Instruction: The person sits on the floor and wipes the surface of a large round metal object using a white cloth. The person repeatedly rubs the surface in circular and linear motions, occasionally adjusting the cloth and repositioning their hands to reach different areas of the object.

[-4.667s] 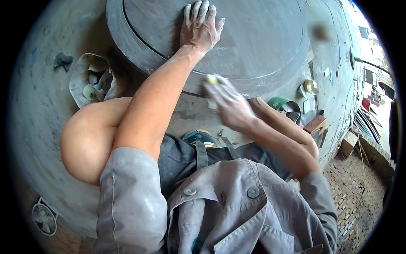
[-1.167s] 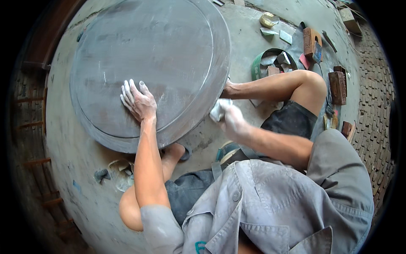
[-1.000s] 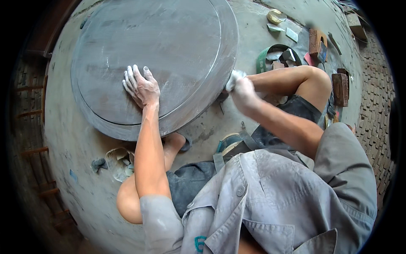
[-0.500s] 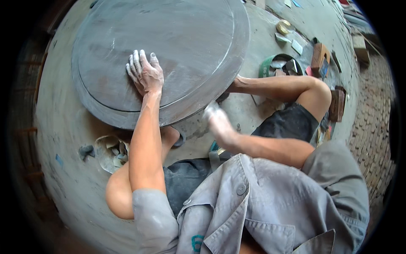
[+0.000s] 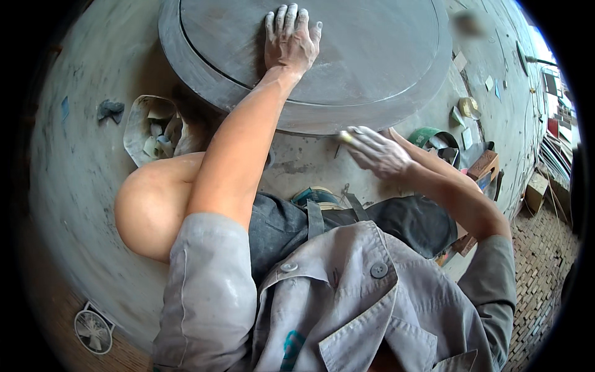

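Note:
A large round grey disc (image 5: 365, 53) with a groove near its rim and pale dust on it lies in front of me. My left hand (image 5: 292, 40), coated in whitish dust, rests flat on top of it with fingers stretched out. My right hand (image 5: 377, 152), also dusty, is at the disc's near edge; whether it touches the edge I cannot tell. Its fingers are close together, and a small yellowish bit shows at their tips. What the fingers hold is mostly hidden.
Left of my knee stands an open, pale bag-like container (image 5: 139, 127) with scraps in it, beside a dark crumpled rag (image 5: 110, 111). At right are a green round container (image 5: 427, 133), a wooden block-like tool (image 5: 484, 166) and paper pieces. A fan (image 5: 94, 332) stands lower left.
The view has shifted, so the disc appears farther right and higher. My right hand, blurred before, has come up to the disc's near edge. My left hand still lies flat on the disc.

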The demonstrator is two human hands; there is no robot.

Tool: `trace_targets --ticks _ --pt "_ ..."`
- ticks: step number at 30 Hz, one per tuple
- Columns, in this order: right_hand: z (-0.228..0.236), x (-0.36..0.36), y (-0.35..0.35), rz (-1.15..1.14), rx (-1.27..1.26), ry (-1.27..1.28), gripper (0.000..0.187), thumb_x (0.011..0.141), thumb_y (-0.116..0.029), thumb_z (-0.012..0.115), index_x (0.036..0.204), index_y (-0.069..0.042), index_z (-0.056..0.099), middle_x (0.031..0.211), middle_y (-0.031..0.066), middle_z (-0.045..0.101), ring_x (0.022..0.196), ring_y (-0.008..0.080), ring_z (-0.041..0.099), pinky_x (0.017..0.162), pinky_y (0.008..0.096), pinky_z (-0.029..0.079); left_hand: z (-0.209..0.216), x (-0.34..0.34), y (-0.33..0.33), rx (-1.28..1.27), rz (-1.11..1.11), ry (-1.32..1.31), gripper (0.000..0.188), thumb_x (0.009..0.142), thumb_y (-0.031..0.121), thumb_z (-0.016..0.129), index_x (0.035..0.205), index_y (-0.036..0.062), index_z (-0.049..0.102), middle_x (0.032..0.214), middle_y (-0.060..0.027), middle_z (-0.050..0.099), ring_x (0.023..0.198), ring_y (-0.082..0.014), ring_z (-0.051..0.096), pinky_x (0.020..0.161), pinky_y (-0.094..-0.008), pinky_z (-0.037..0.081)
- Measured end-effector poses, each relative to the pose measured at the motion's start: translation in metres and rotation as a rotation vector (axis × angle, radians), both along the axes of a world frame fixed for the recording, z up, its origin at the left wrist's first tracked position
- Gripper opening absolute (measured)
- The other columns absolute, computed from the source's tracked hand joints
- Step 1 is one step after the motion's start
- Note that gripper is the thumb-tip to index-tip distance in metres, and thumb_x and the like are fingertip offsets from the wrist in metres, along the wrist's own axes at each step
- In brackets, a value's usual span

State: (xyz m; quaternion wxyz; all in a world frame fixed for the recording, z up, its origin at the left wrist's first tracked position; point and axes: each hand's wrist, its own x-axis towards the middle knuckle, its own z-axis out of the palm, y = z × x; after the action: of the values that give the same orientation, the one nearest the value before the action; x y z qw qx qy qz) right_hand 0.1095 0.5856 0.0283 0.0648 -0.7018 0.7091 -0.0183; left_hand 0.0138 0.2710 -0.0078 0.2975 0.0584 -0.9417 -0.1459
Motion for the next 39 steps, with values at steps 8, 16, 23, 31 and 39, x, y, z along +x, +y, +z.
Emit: trace_targets --ticks 8,16,23,31,39 --pt "0.018 0.002 -0.020 0.011 0.148 0.053 0.067 0.088 -0.016 0.063 0.149 0.007 0.046 0.164 0.0207 0.037 0.154 0.0341 0.032 0.131 0.0476 0.022 -0.005 -0.001 0.004 0.004 0.021 0.000 0.049 0.103 0.039 0.057 0.130 0.0000 0.065 0.141 -0.0197 0.061 0.139 -0.0359 0.050 0.121 -0.0517 0.032" --pt "0.019 0.053 -0.157 -0.206 0.122 -0.068 0.062 0.099 -0.024 0.051 0.154 0.003 0.043 0.168 0.0214 0.028 0.156 0.0308 0.028 0.131 0.0456 0.019 -0.003 -0.006 0.005 -0.006 0.006 0.045 0.048 0.102 0.039 0.058 0.129 -0.0003 0.065 0.139 -0.0199 0.062 0.137 -0.0351 0.051 0.121 -0.0512 0.033" --pt "0.019 0.022 -0.048 -0.113 0.132 0.019 0.065 0.092 -0.020 0.057 0.151 0.005 0.046 0.166 0.0217 0.032 0.157 0.0324 0.027 0.131 0.0462 0.018 0.000 0.005 -0.004 -0.005 0.022 0.039 0.048 0.102 0.039 0.058 0.128 -0.0009 0.065 0.139 -0.0203 0.062 0.137 -0.0357 0.052 0.120 -0.0518 0.034" --pt "0.031 0.032 -0.141 -0.017 0.144 -0.044 0.062 0.093 -0.016 0.055 0.149 0.010 0.045 0.166 0.0235 0.030 0.156 0.0337 0.029 0.131 0.0453 0.019 0.009 0.042 -0.009 0.484 -0.138 0.031 0.034 0.103 0.018 0.057 0.131 -0.0001 0.063 0.124 -0.0258 0.069 0.125 -0.0423 0.060 0.110 -0.0485 0.046" --pt "0.131 -0.039 -0.050 -0.331 0.369 -0.462 0.027 0.095 -0.012 0.064 0.119 -0.003 0.071 0.123 0.0159 0.071 0.117 0.0322 0.067 0.101 0.0409 0.054 0.100 0.204 0.078 1.208 -0.389 -0.422 0.062 0.086 -0.010 0.049 0.148 -0.0012 0.052 0.133 -0.0214 0.068 0.126 -0.0263 0.064 0.104 -0.0373 0.054"
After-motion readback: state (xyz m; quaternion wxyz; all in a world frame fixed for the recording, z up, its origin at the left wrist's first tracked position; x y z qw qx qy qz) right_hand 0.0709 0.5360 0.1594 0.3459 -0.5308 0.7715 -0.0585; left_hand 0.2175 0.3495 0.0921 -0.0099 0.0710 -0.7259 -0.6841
